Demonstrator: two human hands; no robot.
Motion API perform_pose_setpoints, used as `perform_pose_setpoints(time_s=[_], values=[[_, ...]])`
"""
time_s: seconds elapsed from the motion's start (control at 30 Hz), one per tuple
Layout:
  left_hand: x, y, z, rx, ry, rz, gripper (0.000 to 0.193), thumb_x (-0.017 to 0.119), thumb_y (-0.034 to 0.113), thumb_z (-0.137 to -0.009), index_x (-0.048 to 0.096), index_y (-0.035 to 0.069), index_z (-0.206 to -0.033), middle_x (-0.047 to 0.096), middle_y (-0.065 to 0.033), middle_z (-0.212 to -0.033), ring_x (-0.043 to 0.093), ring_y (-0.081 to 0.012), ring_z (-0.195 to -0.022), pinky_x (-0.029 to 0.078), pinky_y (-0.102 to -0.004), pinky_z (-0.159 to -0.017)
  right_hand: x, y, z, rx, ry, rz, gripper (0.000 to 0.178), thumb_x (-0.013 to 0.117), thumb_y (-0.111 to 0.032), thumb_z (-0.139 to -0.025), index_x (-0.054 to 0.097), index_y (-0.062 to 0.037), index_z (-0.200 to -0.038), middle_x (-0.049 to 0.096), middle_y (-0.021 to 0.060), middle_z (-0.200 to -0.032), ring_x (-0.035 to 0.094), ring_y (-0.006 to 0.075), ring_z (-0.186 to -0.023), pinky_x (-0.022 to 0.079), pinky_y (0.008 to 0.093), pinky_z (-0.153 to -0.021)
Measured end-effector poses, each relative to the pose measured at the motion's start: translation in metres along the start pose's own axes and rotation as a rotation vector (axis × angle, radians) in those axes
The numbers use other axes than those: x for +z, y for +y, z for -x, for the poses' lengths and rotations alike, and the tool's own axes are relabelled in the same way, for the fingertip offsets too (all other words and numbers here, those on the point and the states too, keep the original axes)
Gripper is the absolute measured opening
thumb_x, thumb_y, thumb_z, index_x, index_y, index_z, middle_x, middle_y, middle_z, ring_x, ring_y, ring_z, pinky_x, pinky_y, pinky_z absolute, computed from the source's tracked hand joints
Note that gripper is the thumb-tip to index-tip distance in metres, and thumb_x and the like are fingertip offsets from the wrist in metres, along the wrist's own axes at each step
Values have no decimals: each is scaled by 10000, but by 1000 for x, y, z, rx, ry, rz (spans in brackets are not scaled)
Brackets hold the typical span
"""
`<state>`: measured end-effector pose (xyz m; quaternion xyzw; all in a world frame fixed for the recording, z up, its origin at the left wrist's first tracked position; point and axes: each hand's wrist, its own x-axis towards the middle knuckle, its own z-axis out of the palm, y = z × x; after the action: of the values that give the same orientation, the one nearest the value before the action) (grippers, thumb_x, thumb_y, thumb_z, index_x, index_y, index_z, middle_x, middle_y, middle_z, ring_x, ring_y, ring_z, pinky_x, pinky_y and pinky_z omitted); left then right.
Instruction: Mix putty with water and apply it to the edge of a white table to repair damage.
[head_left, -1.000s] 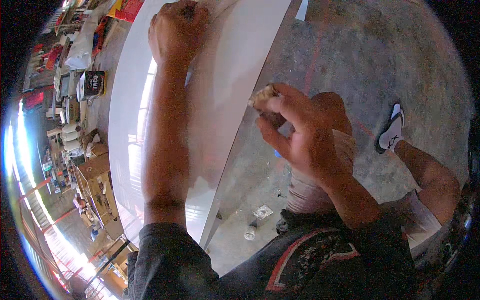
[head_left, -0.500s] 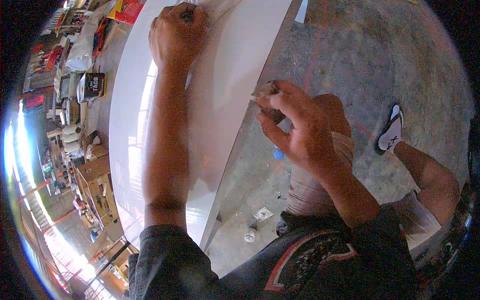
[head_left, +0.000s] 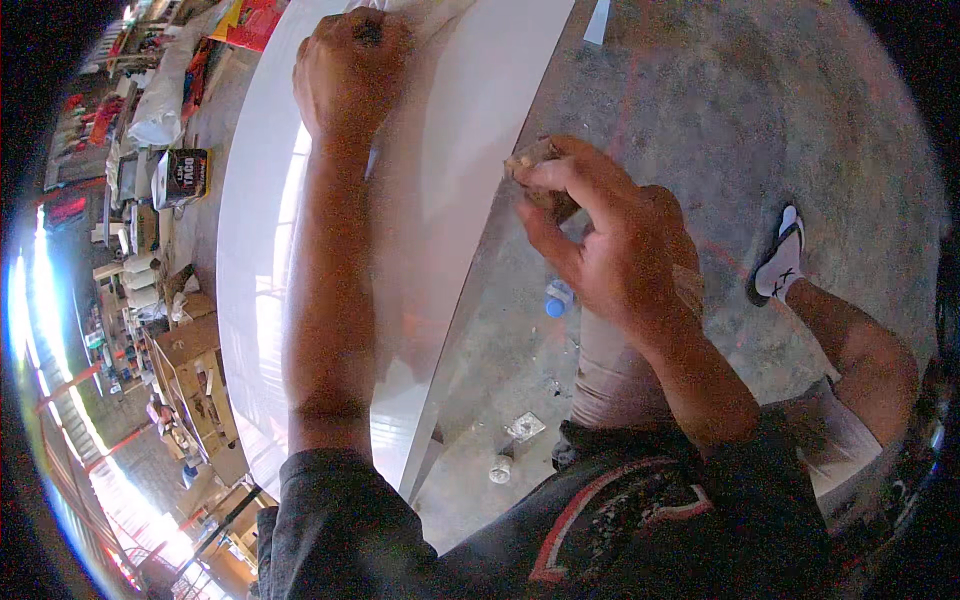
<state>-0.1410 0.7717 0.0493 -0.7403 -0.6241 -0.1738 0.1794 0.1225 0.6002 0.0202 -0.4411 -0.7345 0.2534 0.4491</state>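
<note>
A long, glossy white panel [head_left: 440, 200] stretches from the top of the view to below my left arm. My left hand [head_left: 350, 70] rests on its far part, fingers curled into a fist. Something dark shows in the curl of the fingers, too hidden to name. Just off the panel's right edge, my right hand [head_left: 610, 225] pinches a small, folded brownish piece [head_left: 535, 157] between thumb and fingers. What that piece is made of cannot be told. The piece sits close beside the edge; whether it touches is unclear.
My bent leg [head_left: 625, 370] is under my right arm. On the concrete floor [head_left: 720, 130] lie a blue-capped bottle [head_left: 558, 298] and a small white cylinder [head_left: 500, 468]. Left of the panel stand a dark box [head_left: 182, 177], a cardboard box [head_left: 195, 380] and assorted clutter.
My right hand has risen slightly along the panel's edge, turning the brownish piece a little. More of the blue-capped bottle shows beneath it. The left hand has barely moved.
</note>
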Motion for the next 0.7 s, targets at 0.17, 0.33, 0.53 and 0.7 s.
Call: perform_pose_setpoints(time_s=[0.17,0.33,0.53,0.7], values=[[1,-4,-1,27,-1,-25,425,560,510,-1045,761,135,-1053,734,-191,-1080,702,-431,-1024,559,-558,-904,4,-5,1,-21,22,46,239,804,-85,-889,717,-88,-1112,733,154,-1213,753,318,-1061,613,383,-826],[2,-5,0,73,23,-22,427,559,508,-1044,763,133,-1055,735,-197,-1085,703,-439,-1025,558,-557,-904,5,-4,4,12,9,-41,238,804,-77,-885,702,-56,-1099,716,171,-1185,734,329,-1044,592,400,-840],[0,-2,0,-3,16,6,447,557,527,-1034,769,138,-1095,738,-194,-1121,708,-428,-1032,559,-554,-925,4,-12,9,15,-40,-7,245,801,-112,-898,693,-69,-1114,722,171,-1189,751,339,-969,593,404,-774],[8,-7,-1,-9,-24,-39,451,548,523,-1036,767,134,-1097,739,-192,-1110,710,-425,-1033,564,-554,-926,-11,-12,-3,46,6,-21,244,802,-147,-909,706,-114,-1131,762,135,-1150,770,309,-910,596,401,-778]])
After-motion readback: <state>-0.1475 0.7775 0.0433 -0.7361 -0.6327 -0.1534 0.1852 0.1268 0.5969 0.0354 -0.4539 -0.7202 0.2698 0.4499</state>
